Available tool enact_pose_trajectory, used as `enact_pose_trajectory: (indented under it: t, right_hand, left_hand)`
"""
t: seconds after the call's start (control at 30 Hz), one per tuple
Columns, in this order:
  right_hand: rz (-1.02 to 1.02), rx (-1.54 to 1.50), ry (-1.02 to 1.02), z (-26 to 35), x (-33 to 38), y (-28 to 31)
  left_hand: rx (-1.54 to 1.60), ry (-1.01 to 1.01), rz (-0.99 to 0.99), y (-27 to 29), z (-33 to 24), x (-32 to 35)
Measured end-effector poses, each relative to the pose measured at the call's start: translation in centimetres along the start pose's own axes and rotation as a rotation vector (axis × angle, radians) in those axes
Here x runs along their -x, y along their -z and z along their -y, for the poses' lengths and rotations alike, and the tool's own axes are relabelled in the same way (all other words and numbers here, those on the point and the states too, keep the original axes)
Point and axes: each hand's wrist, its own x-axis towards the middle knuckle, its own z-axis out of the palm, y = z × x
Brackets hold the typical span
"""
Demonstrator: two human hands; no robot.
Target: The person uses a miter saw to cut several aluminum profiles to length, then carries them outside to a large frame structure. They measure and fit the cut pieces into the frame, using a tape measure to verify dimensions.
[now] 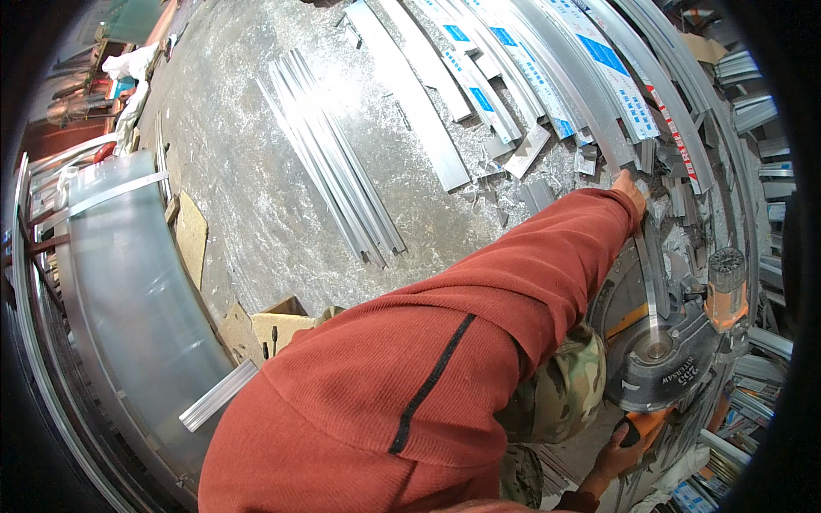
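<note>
My left arm in a red sleeve reaches to the upper right. The left hand (630, 195) is closed at the end of a long grey metal profile (590, 107), beside the saw; its fingers show only in part. Below, my right hand (614, 457) wraps round the orange handle (647, 427) of a mitre saw (658, 376). The saw has a black guard, an orange and grey motor housing (726, 289) and a blade (647, 278) seen nearly edge-on. My sleeve hides part of the saw's round base.
Long profiles with blue and white film (479, 92) lie at the upper right, among short offcuts (528, 151). A bundle of silver profiles (329, 158) lies on the concrete floor (222, 171). At left are sheets of glass (128, 282); more profiles (757, 111) line the right side.
</note>
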Motion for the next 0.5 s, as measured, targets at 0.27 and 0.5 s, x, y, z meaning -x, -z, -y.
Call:
enact_pose_trajectory:
  t: [0.27, 0.5]
  right_hand:
    - [-0.031, -0.047, 0.016, 0.6, 0.1, -0.6]
    - [-0.046, 0.008, 0.101, 3.0, 0.9, 0.4]
  left_hand:
    - [0.020, 0.007, -0.016, -0.4, 0.1, -0.1]
    - [0.058, 0.028, -0.023, -1.6, -0.5, -1.3]
